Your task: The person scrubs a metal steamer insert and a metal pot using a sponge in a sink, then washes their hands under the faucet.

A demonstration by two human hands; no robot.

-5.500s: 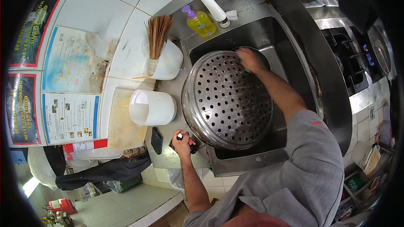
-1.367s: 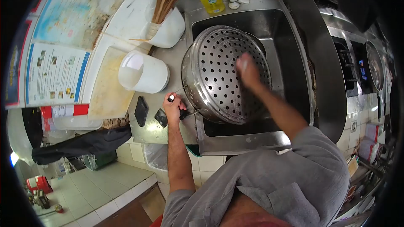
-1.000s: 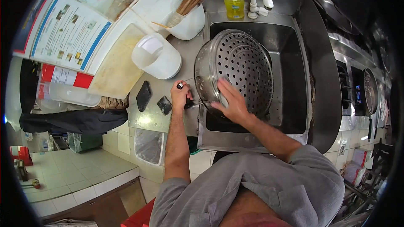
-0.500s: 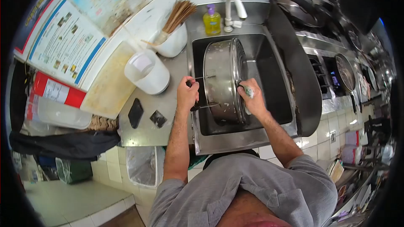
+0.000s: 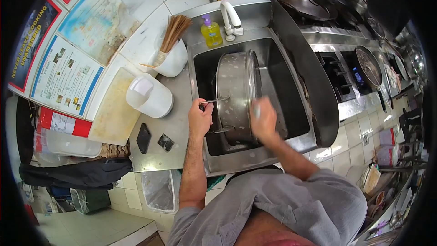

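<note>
"Where's the pot (image 5: 233, 92)?"

"On its side in the sink (image 5: 241, 158), the left hand (image 5: 200, 118) closed around its handle (image 5: 223, 130). The right hand (image 5: 265, 122) blurs at the rim (image 5: 251, 70); its grip cannot be told."

"What makes for good work here?"

"Likely a firm hold on the handle, so the pot cannot roll under any pressure from the right hand."
</note>
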